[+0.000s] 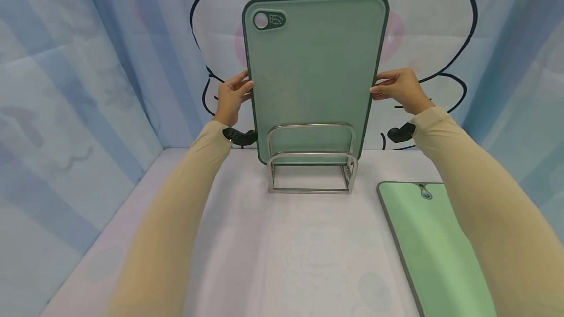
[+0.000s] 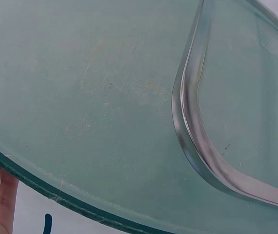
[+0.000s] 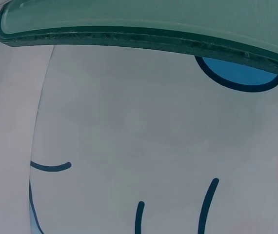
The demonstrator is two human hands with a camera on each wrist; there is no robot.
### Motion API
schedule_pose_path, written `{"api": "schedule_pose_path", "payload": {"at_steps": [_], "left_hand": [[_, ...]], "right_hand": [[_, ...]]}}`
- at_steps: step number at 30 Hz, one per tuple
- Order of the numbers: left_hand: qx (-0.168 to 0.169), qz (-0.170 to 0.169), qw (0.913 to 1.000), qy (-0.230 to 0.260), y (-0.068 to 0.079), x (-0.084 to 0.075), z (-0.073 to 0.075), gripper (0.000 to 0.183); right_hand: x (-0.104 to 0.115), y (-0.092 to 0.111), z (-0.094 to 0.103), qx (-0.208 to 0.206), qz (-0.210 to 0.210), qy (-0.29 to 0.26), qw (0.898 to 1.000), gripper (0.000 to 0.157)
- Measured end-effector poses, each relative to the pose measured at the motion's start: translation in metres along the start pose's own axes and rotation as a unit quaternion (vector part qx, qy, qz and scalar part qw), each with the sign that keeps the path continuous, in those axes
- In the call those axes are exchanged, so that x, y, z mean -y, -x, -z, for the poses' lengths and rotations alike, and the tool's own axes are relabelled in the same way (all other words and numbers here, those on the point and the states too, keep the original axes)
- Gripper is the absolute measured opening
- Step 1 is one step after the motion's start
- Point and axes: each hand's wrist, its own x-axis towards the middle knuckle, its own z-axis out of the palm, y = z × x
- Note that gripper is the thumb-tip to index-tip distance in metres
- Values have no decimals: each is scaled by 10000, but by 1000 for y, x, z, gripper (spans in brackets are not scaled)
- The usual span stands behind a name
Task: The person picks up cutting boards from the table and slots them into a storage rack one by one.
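A green cutting board [image 1: 313,72] with a dark green rim stands upright at the back of the table. Its round hanging hole is at the upper left. My left hand [image 1: 232,97] pinches the board's left edge, while the right hand [image 1: 402,90] pinches the opposite edge. In front of the board's lower part stands a silver metal rack [image 1: 312,191]; both of its visible loops cross before the board. The left wrist view shows one curved metal loop [image 2: 190,117] close against the board face. Whether the board's bottom rests on the rack is unclear.
A second, lighter green cutting board [image 1: 423,238] lies flat on the white table [image 1: 282,248] at the right, partly covered by the right sleeve. Behind everything hangs a blue and white curtain [image 1: 88,62] with a cartoon outline.
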Motion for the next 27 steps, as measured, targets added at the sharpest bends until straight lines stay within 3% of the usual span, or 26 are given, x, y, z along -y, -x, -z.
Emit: {"api": "schedule_pose_path", "payload": {"at_steps": [14, 19, 27], "left_hand": [[55, 59, 10000, 24, 0, 0, -2, 41], [25, 76, 10000, -52, 1, 1, 0, 40], [17, 108, 9998, -191, -1, 2, -1, 40]], "right_hand": [[-4, 0, 6, 155, 10, -7, 9999, 62], [-6, -1, 4, 231, 117, -254, 9993, 65], [-13, -1, -2, 81, 154, -334, 9993, 54]]}}
